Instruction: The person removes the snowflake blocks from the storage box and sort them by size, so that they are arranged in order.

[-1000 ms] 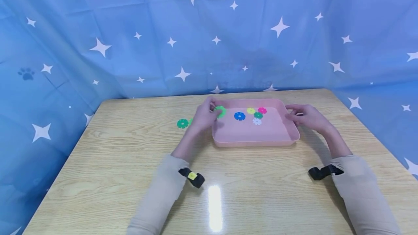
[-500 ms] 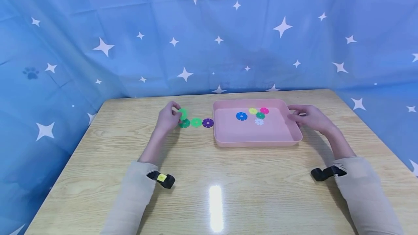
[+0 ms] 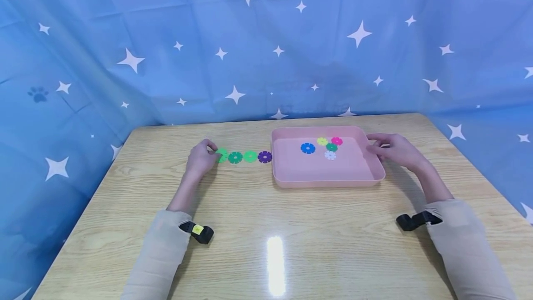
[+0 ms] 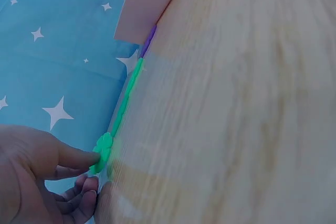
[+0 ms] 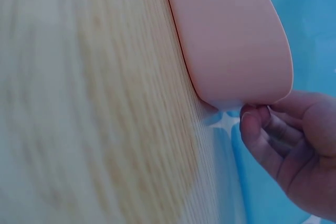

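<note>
Bench (image 3: 333, 240) carries a pink tray (image 3: 316, 168), opening up, long axis left-right. Right hand (image 3: 391, 147) grips its right end wall. Left hand (image 3: 201, 157) pinches a light green disc (image 3: 223, 155), left end of the left-right disc row (image 3: 235, 157) left of tray. Left wrist view shows that disc tilted, row near edge-on. Only head view shows five discs (image 3: 308, 148) inside tray.

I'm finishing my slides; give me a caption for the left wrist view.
Left hand pinching a green piece, with a purple piece and pink tray beyond.
</note>
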Tool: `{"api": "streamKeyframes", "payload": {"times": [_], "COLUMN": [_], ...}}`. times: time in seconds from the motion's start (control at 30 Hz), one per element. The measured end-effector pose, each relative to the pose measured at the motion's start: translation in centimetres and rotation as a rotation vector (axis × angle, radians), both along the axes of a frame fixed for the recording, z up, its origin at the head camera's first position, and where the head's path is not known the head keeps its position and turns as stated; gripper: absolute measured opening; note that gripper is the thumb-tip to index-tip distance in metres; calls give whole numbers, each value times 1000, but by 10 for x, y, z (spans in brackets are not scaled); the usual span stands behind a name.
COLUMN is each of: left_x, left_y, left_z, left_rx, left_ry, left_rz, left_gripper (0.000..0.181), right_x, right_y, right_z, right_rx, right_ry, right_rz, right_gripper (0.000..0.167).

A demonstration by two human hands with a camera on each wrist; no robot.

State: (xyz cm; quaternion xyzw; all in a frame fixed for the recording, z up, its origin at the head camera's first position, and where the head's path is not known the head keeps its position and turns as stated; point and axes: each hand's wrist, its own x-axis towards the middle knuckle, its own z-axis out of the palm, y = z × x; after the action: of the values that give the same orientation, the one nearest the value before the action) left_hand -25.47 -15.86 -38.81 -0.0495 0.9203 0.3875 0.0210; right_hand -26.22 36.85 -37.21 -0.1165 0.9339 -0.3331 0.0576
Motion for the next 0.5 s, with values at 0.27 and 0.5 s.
{"api": "streamKeyframes", "payload": {"times": [0.27,0.5], "left_x": [-2,-4], "left_y": [0,18], "left_z": [3,8], "left_rx": [-50,90], "left_ry": [11,141], "left_rz": [-24,-88], "left_gripper": [22,24], "right_x": [-3,-3], "right_y": [-1,0], "right_z": [-1,-2], "right_rx": [1,9], "right_ry": [-5,-3], "right_rz": [3,2], "right_gripper": [54,55]}}
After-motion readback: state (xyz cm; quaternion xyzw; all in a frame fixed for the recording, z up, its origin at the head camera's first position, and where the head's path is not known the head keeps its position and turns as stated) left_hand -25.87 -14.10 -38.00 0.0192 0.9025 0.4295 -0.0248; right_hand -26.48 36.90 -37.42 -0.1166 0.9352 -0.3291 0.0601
